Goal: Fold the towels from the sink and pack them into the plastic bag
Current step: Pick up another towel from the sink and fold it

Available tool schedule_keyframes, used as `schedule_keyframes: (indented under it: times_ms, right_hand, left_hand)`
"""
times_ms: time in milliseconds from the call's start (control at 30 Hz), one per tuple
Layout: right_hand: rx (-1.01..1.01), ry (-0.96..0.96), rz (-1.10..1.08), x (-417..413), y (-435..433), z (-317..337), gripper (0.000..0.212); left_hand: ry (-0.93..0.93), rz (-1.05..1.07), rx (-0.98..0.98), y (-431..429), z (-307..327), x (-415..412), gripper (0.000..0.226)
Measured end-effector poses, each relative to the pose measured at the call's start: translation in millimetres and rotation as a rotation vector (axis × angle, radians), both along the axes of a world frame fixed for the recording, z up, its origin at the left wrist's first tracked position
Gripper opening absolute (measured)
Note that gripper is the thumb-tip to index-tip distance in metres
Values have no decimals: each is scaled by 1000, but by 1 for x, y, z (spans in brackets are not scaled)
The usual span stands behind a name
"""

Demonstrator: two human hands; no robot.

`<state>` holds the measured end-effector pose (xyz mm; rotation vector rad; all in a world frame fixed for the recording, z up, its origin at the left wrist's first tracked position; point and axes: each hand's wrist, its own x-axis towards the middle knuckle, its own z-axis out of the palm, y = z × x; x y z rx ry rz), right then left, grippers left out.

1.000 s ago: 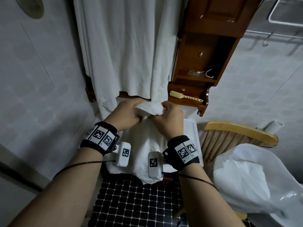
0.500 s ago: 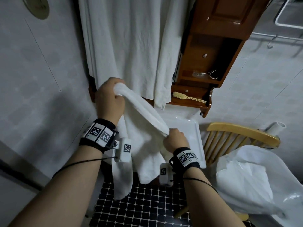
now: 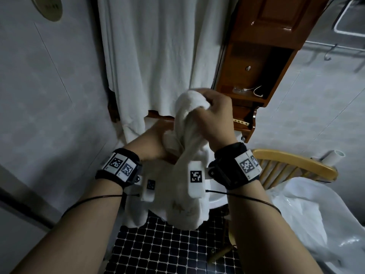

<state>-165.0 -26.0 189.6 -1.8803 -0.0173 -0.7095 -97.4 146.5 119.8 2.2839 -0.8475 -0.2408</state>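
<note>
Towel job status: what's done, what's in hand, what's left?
Done: one towel is up off the sink; whether the plastic bag already holds any cannot be told. In hand: the right hand grips the towel's upper end, the left hand grips it lower, and it hangs bunched, not folded flat. Left: finish the fold, then pack it into the bag on the chair.

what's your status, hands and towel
Right hand grips towel top, left hand holds it lower. Towel bunched, hanging down, not folded flat. Plastic bag open at right, nothing seen in the way.
</note>
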Motion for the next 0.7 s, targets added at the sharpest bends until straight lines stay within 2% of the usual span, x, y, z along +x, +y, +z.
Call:
schedule_keyframes:
  times_ms: [67, 133, 167, 233, 300, 333, 367, 400, 500, 533, 633, 700]
  right_hand:
    - [108, -41, 69, -2, 5, -1, 38]
    - [72, -17, 12, -1, -1, -22, 45]
    - [45, 28, 4, 0, -7, -39, 55]
    - [41, 203, 55, -1, -18, -81, 89]
    - [-34, 407, 171, -5, -15, -122, 124]
    - [-91, 465, 249, -7, -9, -136, 133]
    - [-144, 484, 321, -7, 0, -150, 132]
    - [-195, 491, 373, -10, 12, -158, 118]
    - [-326, 633, 407, -15, 44, -165, 44]
    - [-375, 680, 402, -14, 48, -171, 34]
    - [-378, 722, 440, -17, 44, -198, 33]
    - [-220, 697, 404, -33, 40, -187, 30]
  left_hand:
    - [18, 3, 66, -8, -12, 2, 30]
    - [107, 78, -57, -8, -21, 3, 10]
    - [140, 135, -156, -6, -22, 3, 15]
    - [144, 282, -334, 2, -13, -4, 26]
    - [140, 347, -480, 12, 4, -11, 26]
    - [152, 342, -533, 14, 13, -14, 24]
    - [159, 305, -558, 17, 22, -19, 22]
    - [162, 253, -557, 18, 27, -24, 21]
    - [123, 181, -474, 12, 23, -31, 20]
    - [132, 182, -429, 12, 18, -31, 16]
    - [268, 97, -275, 28, -9, -22, 24]
    - [399, 16, -127, 46, -24, -24, 39]
